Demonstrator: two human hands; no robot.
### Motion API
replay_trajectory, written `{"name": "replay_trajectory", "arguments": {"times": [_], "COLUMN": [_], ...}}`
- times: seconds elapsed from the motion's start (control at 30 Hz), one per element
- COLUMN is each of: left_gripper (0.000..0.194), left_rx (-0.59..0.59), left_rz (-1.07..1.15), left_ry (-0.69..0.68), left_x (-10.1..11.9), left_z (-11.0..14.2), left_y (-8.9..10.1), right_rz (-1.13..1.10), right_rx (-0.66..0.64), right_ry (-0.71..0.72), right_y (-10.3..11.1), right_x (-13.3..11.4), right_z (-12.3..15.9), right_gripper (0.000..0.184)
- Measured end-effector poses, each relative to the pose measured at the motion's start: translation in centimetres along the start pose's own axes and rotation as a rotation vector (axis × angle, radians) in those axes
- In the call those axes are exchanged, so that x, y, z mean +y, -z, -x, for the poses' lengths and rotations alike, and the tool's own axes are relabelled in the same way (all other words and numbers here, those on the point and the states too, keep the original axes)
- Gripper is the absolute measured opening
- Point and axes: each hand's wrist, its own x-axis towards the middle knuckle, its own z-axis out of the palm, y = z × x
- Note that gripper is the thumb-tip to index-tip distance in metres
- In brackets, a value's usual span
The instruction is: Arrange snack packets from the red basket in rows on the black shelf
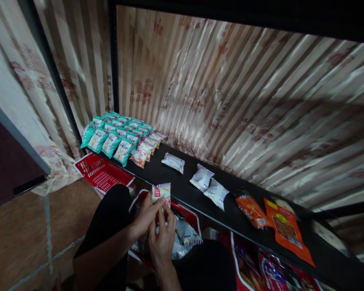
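Note:
Both hands meet at a small snack bag [161, 191] with a striped edge and a red label, held over a red basket [194, 216]. My left hand [147, 212] is closed on its lower left side, thumb across the front. My right hand [164, 234] touches its lower edge with bent fingers, partly hiding it. More snack bags [186, 232] lie in the basket below. On the black shelf [157, 171] stand rows of green snack bags [111, 143], with several orange-and-white bags [142, 152] beside them.
Silvery bags [173, 162] lie loose mid-shelf. Orange packets [286, 228] rest farther right. A red basket [101, 171] stands at the left, and another basket [236, 262] with colourful packets is under the shelf at the right. Patterned curtain [200, 89] hangs behind.

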Motion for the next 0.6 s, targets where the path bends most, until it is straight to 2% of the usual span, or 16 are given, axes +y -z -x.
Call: {"name": "replay_trajectory", "arguments": {"times": [0.23,0.43,0.6], "left_gripper": [0.038,0.044,0.038], "left_rx": [0.074,-0.030,-0.071], "left_rz": [-0.044,0.122,0.139], "left_ry": [-0.011,-0.015,0.014], "left_x": [-1.0,-0.2,0.9], "left_z": [-1.7,-3.2,-4.3], "left_y": [-0.1,-1.2,-2.6], "right_rz": [-0.078,-0.171,-0.212], "right_rx": [-0.037,-0.010,0.052], "right_ry": [-0.027,-0.032,-0.192], "right_y": [0.1,0.8,1.8], "right_x": [1.1,2.6,4.2], "right_z": [-0.8,-2.5,-4.2], "right_gripper": [0.033,0.028,0.026]}}
